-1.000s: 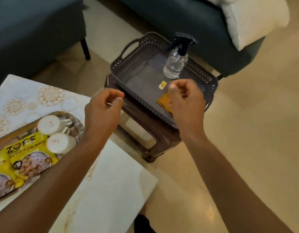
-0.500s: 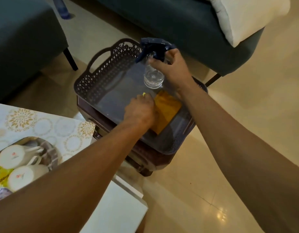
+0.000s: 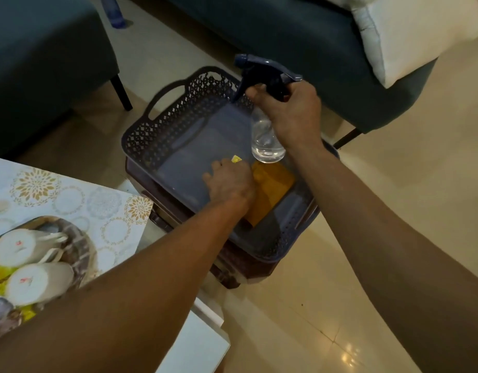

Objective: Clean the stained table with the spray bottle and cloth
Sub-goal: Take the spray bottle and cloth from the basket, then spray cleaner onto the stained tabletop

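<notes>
Basket (image 3: 162,135): grey plastic with a lattice wall and loop handle, sitting on a brown stool (image 3: 232,267); everything below is placed against it.
Right hand (image 3: 291,114): mine, above the basket's far side, fingers curled round the neck of the bottle (image 3: 264,141) just under its dark blue trigger head.
Bottle: clear, with a little clear liquid at the bottom, held tilted over the basket; I cannot tell whether its base touches the basket floor or hangs just above it.
Left hand (image 3: 229,181): mine, down inside the basket near its middle, knuckles up, fingers bent onto the near edge of the cloth (image 3: 272,189); whether they have pinched it or only rest on it I cannot tell.
Cloth: orange-yellow, folded flat on the basket floor, towards the right, just beside the bottle's base.
Sticker (image 3: 236,159): small yellow scrap on the basket floor, just past my left fingertips.
Table (image 3: 71,195): white top with gold and grey flower rings, left of the basket and close to the stool; my left forearm crosses its corner.
Tray (image 3: 79,238): on the table, well left of the basket, holding two white cups (image 3: 30,265) lying on their sides and yellow packets.
Sofa (image 3: 286,36): dark teal, behind the basket, with a white cushion (image 3: 410,30) on it.
Chair (image 3: 44,63): dark teal, behind and left of the basket.
</notes>
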